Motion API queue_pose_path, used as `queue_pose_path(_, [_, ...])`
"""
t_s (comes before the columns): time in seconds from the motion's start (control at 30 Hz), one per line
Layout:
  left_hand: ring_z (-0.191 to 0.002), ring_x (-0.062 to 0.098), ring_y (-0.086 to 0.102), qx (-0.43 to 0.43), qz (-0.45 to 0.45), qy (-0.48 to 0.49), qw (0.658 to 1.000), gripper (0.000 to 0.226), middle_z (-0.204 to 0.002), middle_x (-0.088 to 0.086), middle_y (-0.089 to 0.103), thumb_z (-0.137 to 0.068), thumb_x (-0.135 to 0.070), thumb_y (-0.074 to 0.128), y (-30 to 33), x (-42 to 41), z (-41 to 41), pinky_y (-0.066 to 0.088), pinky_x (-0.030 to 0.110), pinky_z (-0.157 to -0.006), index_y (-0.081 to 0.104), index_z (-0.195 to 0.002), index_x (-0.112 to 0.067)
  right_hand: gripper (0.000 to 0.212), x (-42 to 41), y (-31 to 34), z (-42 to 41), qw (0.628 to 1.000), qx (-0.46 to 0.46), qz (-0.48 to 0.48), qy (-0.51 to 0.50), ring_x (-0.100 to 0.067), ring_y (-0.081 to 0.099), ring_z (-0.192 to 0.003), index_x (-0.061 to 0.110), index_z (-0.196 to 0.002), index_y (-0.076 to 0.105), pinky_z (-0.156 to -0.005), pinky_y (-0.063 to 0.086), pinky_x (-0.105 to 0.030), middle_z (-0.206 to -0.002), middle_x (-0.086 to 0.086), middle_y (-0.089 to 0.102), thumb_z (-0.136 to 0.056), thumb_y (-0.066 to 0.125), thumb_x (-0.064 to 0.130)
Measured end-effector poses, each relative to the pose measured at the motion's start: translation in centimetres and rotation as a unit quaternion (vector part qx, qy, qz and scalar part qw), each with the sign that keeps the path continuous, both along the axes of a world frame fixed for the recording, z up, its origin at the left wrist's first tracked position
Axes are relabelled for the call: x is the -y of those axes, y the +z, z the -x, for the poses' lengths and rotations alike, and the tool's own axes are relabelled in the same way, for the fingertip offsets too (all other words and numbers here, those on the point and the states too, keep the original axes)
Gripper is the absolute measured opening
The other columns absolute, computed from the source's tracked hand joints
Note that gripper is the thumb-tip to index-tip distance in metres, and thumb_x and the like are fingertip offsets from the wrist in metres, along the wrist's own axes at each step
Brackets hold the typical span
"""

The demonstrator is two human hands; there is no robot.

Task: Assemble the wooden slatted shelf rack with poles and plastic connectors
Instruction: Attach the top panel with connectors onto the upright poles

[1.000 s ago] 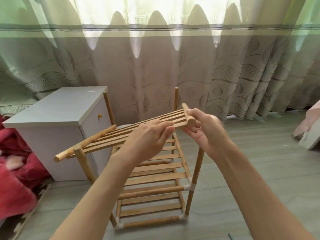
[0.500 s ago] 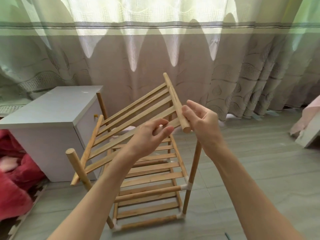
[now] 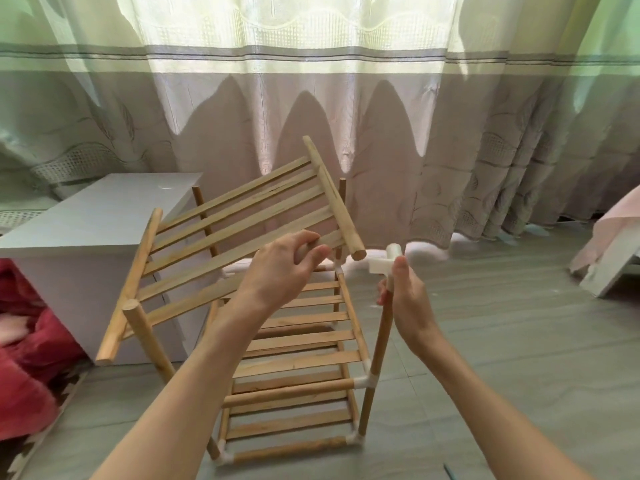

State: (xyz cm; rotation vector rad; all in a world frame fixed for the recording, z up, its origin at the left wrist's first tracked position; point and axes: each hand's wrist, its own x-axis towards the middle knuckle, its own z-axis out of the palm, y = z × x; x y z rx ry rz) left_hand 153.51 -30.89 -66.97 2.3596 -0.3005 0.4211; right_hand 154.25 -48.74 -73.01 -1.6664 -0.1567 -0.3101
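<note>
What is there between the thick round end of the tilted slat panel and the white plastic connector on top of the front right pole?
Nothing: the head view shows a bare gap between the panel's rail end and the white connector, with only floor and curtain hem behind.

Slatted panel [image 3: 239, 233] and poles [image 3: 379, 344]: pale unfinished wood, matt, fine grain seen. Connector [image 3: 384, 261] at 3 o'clock of panel: white plastic, smooth, slight sheen. Cabinet [image 3: 86, 220]: white laminate, satin. Curtain [image 3: 346, 116]: thin woven cloth.

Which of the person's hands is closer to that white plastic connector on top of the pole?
Right. The right hand grips the pole just under the white connector, thumb touching it. The left hand holds the slatted shelf, apart to its left.
</note>
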Motion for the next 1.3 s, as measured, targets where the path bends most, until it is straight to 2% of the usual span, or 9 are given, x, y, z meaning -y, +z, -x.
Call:
queue_pose_path(0.1, [-0.101, 0.012, 0.051, -0.006, -0.007, 0.001, 1.0, 0.044, -0.108, -0.003, 0.057, -0.09, -0.041, 0.051, 0.2, -0.4, 0.3, 0.046, 0.035, -0.092, 0.052, -0.127, -0.018, 0.069, -0.3, -0.5, 1.2, 0.999, 0.005, -0.013, 0.032, -0.007, 0.042, -0.05, 0.005, -0.085, 0.05, -0.052, 0.041, -0.017, -0.055, 0.004, 0.043, -0.082, 0.026, 0.07])
queue_pose_path(0.17, [-0.1, 0.013, 0.052, -0.007, -0.016, -0.001, 1.0, 0.042, -0.11, 0.0, 0.059, -0.09, -0.04, 0.051, 0.4, -0.3, 0.7, 0.047, 0.036, -0.092, 0.053, -0.125, -0.018, 0.085, -0.2, -0.7, 2.1, 1.0, 0.002, -0.006, 0.03, -0.005, 0.042, -0.05, 0.004, -0.084, 0.05, -0.052, 0.041, -0.015, -0.053, 0.008, 0.044, -0.07, 0.026, 0.085])
queue_pose_path(0.23, [-0.101, 0.015, 0.053, -0.003, -0.029, -0.007, 1.0, 0.04, -0.109, -0.001, 0.059, -0.09, -0.039, 0.052, 0.6, 0.2, 1.2, 0.046, 0.039, -0.093, 0.055, -0.123, -0.017, 0.091, 0.0, -0.7, 3.1, 1.0, 0.001, 0.002, 0.031, -0.002, 0.043, -0.051, 0.008, -0.085, 0.05, -0.054, 0.042, -0.013, -0.052, 0.01, 0.046, -0.061, 0.026, 0.093])
queue_pose_path(0.3, [-0.103, 0.017, 0.054, 0.001, -0.043, -0.012, 0.999, 0.039, -0.111, 0.0, 0.06, -0.091, -0.038, 0.052, 0.9, 0.7, 1.9, 0.044, 0.041, -0.094, 0.055, -0.123, -0.017, 0.091, 0.1, -0.8, 4.2, 0.999, -0.004, -0.001, 0.044, -0.001, 0.043, -0.052, 0.01, -0.091, 0.05, -0.054, 0.042, -0.014, -0.054, 0.012, 0.048, -0.059, 0.028, 0.093])
queue_pose_path(0.43, [-0.108, 0.019, 0.053, 0.005, -0.058, -0.021, 0.998, 0.041, -0.117, 0.001, 0.06, -0.091, -0.04, 0.05, 1.5, 1.6, 2.9, 0.042, 0.042, -0.096, 0.054, -0.126, -0.017, 0.086, 0.5, -0.8, 6.1, 0.999, -0.012, -0.006, 0.047, -0.004, 0.041, -0.054, 0.012, -0.086, 0.048, -0.055, 0.041, -0.016, -0.056, 0.011, 0.045, -0.06, 0.031, 0.092])
queue_pose_path(0.63, [-0.105, 0.017, 0.054, 0.014, -0.066, -0.034, 0.997, 0.041, -0.115, 0.001, 0.061, -0.091, -0.042, 0.049, 1.3, 3.2, 4.0, 0.042, 0.033, -0.091, 0.056, -0.124, -0.017, 0.087, 2.7, -0.7, 8.0, 0.998, -0.026, -0.025, 0.043, -0.002, 0.043, -0.054, 0.013, -0.091, 0.047, -0.056, 0.043, -0.016, -0.057, 0.011, 0.046, -0.057, 0.037, 0.092])
queue_pose_path(0.9, [-0.104, 0.018, 0.054, 0.026, -0.076, -0.03, 0.996, 0.038, -0.114, 0.002, 0.061, -0.093, -0.042, 0.048, 1.0, 4.3, 4.1, 0.041, 0.032, -0.088, 0.056, -0.122, -0.018, 0.059, 2.2, -0.3, 7.8, 0.999, -0.01, -0.041, 0.004, 0.003, 0.043, -0.048, 0.018, -0.085, 0.047, -0.051, 0.04, -0.01, -0.052, 0.015, 0.048, -0.069, 0.034, 0.073])
queue_pose_path(1.13, [-0.107, 0.022, 0.054, 0.028, -0.119, -0.009, 0.992, 0.042, -0.116, 0.003, 0.061, -0.093, -0.044, 0.046, 0.3, 4.6, 3.2, 0.041, 0.042, -0.094, 0.054, -0.125, -0.017, 0.072, 1.5, -1.2, 7.9, 0.999, -0.009, -0.044, -0.013, -0.001, 0.041, -0.054, 0.016, -0.081, 0.047, -0.053, 0.04, -0.013, -0.058, 0.013, 0.044, -0.064, 0.038, 0.085])
queue_pose_path(1.3, [-0.105, 0.022, 0.053, 0.013, -0.131, 0.005, 0.991, 0.04, -0.112, 0.002, 0.062, -0.093, -0.045, 0.045, 0.0, 5.1, 2.8, 0.04, 0.038, -0.093, 0.058, -0.119, -0.018, 0.07, 1.3, -1.4, 8.5, 0.999, -0.005, -0.048, -0.016, -0.002, 0.037, -0.054, 0.016, -0.078, 0.046, -0.051, 0.038, -0.013, -0.058, 0.013, 0.042, -0.064, 0.04, 0.084])
